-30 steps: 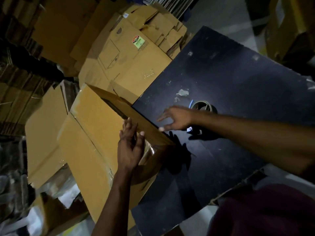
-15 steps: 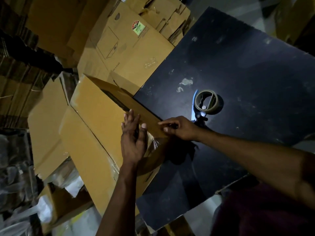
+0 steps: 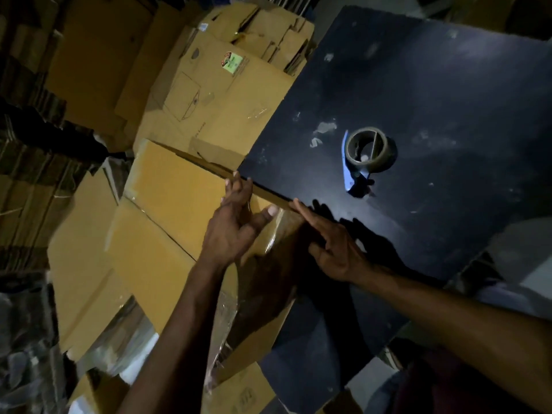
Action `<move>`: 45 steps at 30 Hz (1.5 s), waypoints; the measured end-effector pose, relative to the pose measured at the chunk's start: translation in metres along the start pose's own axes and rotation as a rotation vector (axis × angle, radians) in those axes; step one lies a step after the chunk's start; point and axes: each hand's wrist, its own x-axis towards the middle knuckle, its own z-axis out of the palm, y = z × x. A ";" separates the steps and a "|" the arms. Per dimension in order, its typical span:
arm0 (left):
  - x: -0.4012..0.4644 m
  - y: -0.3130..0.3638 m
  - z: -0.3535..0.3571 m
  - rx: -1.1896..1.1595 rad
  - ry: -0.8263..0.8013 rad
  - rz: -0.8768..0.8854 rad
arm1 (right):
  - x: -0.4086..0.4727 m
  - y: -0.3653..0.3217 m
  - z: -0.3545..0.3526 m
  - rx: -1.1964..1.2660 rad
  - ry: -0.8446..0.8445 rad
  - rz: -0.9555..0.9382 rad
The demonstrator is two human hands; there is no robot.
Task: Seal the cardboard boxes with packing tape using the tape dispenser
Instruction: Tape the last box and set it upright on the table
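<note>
While both hands, the left hand (image 3: 236, 225) and right hand (image 3: 334, 246), press spread-fingered on the box (image 3: 167, 204) at the desk (image 3: 448, 94) edge, the tape dispenser (image 3: 366, 156) lies beyond, nearer the right.

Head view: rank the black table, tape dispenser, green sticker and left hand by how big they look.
1. black table
2. left hand, though nearness to the camera enlarges it
3. tape dispenser
4. green sticker

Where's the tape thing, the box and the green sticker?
tape dispenser (image 3: 370, 150), head view, on the tape roll's rim.
cardboard box (image 3: 176, 186), head view, on its top flap.
green sticker (image 3: 232, 63), head view, on its middle.
</note>
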 end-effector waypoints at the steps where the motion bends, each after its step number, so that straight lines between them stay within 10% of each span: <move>1: 0.000 -0.003 -0.003 0.018 -0.024 0.020 | -0.003 0.001 0.006 -0.022 0.045 -0.009; 17: 0.003 -0.012 -0.001 0.129 0.074 0.109 | -0.002 0.004 0.065 0.007 0.564 -0.125; 30: 0.006 -0.018 -0.001 0.160 0.055 0.144 | -0.050 0.019 0.104 -0.143 0.477 -0.168; 35: 0.005 -0.015 -0.002 0.148 0.055 0.151 | -0.022 -0.010 0.060 -0.031 0.780 -0.033; 45: 0.010 -0.021 -0.004 0.161 0.090 0.160 | 0.042 -0.024 0.004 0.087 0.324 0.106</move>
